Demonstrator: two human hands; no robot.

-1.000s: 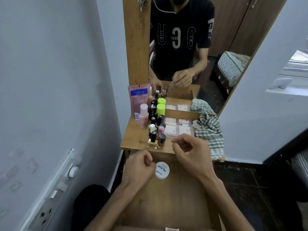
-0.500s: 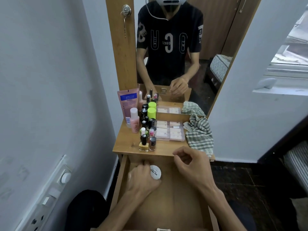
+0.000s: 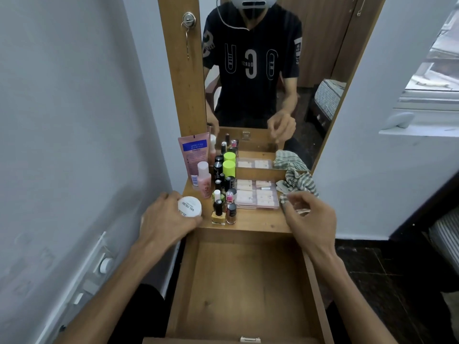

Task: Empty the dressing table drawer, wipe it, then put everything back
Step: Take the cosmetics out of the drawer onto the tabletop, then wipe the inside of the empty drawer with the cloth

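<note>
A: Left side first. What's the left hand [image 3: 167,219] doing?

B: Fingers curled round a white round jar [image 3: 189,206], lid up, print says nail polish. It's held at the left front corner of the dressing table top [image 3: 258,223], above the edge; can't tell if it touches the wood.

A: Next to it?

B: Pink tube [image 3: 193,157] leaning at the back, pink bottle [image 3: 204,180] in front of it, then a cluster of nail polish bottles [image 3: 222,194] (two have lime green caps). Clear compartment box [image 3: 257,194] just right of the cluster.

A: Drawer?

B: Drawer [image 3: 246,281] pulled out below the top, bare wood floor showing inside.

A: Right side?

B: Checked cloth [image 3: 298,181] bunched at the right edge by the mirror [image 3: 268,70]. Right hand [image 3: 308,214] hovers near it, fingers loosely curled, gripping nothing.
</note>
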